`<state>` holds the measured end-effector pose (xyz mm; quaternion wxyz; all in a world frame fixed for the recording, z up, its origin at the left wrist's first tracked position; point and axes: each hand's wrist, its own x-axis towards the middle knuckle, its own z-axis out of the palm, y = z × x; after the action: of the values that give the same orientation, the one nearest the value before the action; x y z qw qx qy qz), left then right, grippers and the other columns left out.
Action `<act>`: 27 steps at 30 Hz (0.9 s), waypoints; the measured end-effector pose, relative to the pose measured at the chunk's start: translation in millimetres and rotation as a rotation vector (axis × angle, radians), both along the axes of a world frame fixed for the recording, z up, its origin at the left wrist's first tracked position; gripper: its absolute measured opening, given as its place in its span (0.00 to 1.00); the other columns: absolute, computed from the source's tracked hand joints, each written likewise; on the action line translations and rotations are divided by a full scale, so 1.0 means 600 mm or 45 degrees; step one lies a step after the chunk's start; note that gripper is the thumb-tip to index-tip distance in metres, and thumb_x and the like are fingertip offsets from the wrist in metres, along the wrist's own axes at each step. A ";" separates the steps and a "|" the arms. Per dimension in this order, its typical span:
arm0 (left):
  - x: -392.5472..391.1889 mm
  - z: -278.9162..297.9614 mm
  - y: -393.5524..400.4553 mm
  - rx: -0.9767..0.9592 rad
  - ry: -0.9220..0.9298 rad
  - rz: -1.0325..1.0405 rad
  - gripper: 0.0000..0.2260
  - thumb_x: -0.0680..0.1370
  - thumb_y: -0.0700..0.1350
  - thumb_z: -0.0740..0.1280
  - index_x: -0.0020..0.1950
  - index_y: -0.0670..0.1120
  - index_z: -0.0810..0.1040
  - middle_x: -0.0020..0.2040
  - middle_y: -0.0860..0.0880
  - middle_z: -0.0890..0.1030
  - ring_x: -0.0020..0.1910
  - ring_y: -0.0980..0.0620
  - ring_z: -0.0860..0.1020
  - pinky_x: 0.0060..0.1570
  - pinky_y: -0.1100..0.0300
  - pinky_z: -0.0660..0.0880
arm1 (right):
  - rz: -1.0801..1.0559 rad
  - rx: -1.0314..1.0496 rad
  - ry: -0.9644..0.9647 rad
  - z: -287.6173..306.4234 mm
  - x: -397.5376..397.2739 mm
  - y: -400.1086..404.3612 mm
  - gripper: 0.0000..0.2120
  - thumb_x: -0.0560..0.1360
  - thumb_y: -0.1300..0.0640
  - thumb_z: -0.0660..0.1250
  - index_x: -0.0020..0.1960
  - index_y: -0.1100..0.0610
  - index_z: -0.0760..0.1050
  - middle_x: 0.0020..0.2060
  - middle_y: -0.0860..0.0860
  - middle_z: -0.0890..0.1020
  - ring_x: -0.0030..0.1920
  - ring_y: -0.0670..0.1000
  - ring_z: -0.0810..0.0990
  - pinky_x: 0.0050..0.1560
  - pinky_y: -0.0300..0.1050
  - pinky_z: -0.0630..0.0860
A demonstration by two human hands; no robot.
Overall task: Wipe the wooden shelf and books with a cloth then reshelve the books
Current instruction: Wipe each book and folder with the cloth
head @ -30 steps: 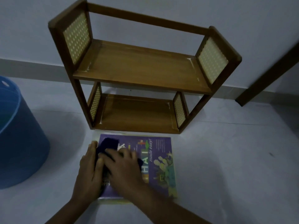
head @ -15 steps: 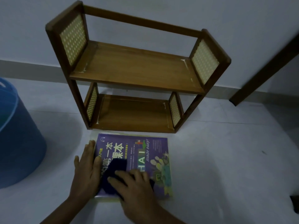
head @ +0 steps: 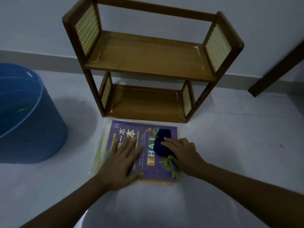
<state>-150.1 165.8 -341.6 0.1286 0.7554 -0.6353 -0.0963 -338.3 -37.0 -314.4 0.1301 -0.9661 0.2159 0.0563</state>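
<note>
At lower centre, our left hand (head: 122,159) lies flat, fingers spread, pinning the book (head: 144,150) so it cannot slide, while our right hand (head: 182,153) presses the cloth (head: 162,143) with straight fingers. The shelf (head: 148,63) above stands bare.

- Two bare forearms are showing from the bottom edge, no sleeves reaching into view.
- The left hand (head: 120,159) is wearing nothing visible.
- The right hand (head: 184,153) is likewise showing no ring, watch or glove.
</note>
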 end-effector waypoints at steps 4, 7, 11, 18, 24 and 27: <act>-0.012 -0.010 -0.009 0.115 -0.290 -0.161 0.40 0.72 0.76 0.50 0.77 0.53 0.56 0.77 0.36 0.53 0.75 0.32 0.52 0.68 0.29 0.49 | -0.177 0.046 -0.091 -0.011 -0.004 0.026 0.25 0.77 0.55 0.63 0.72 0.44 0.63 0.74 0.42 0.64 0.66 0.55 0.65 0.56 0.51 0.64; 0.002 0.008 -0.017 0.222 -0.410 -0.263 0.38 0.74 0.73 0.48 0.76 0.51 0.60 0.73 0.32 0.63 0.71 0.29 0.62 0.60 0.28 0.64 | -0.164 0.132 -0.007 0.005 0.000 0.020 0.25 0.78 0.56 0.62 0.72 0.43 0.62 0.74 0.42 0.63 0.67 0.54 0.63 0.59 0.52 0.63; -0.012 0.017 -0.023 0.412 -0.476 -0.332 0.33 0.78 0.65 0.50 0.73 0.43 0.64 0.64 0.26 0.71 0.61 0.24 0.71 0.50 0.29 0.73 | -0.179 0.316 -0.063 0.020 -0.002 0.005 0.23 0.78 0.57 0.62 0.71 0.45 0.65 0.71 0.46 0.69 0.65 0.55 0.67 0.60 0.52 0.65; -0.013 0.099 -0.052 0.286 -0.619 -0.644 0.17 0.80 0.47 0.49 0.64 0.39 0.65 0.50 0.31 0.80 0.38 0.34 0.81 0.29 0.46 0.80 | -0.851 0.740 -0.759 0.063 -0.044 -0.059 0.16 0.79 0.62 0.62 0.66 0.53 0.69 0.57 0.49 0.77 0.57 0.51 0.76 0.56 0.47 0.72; -0.006 0.280 -0.078 -0.142 -0.075 -0.206 0.10 0.80 0.56 0.56 0.59 0.57 0.60 0.36 0.58 0.71 0.29 0.60 0.72 0.28 0.67 0.71 | -1.062 0.820 -0.929 0.088 -0.079 -0.086 0.18 0.80 0.58 0.62 0.69 0.54 0.67 0.62 0.54 0.76 0.61 0.56 0.76 0.63 0.60 0.72; 0.005 0.318 -0.057 -0.260 0.398 -0.008 0.08 0.79 0.61 0.48 0.46 0.61 0.63 0.34 0.58 0.73 0.32 0.57 0.77 0.26 0.67 0.69 | -1.057 0.779 -1.009 0.115 -0.074 -0.075 0.19 0.80 0.57 0.60 0.70 0.53 0.66 0.63 0.52 0.75 0.61 0.54 0.74 0.64 0.57 0.71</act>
<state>-147.0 131.4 -150.8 0.3013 0.7124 -0.6163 -0.1479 -382.8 -81.9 -245.2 0.4801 -0.6691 0.4812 -0.3003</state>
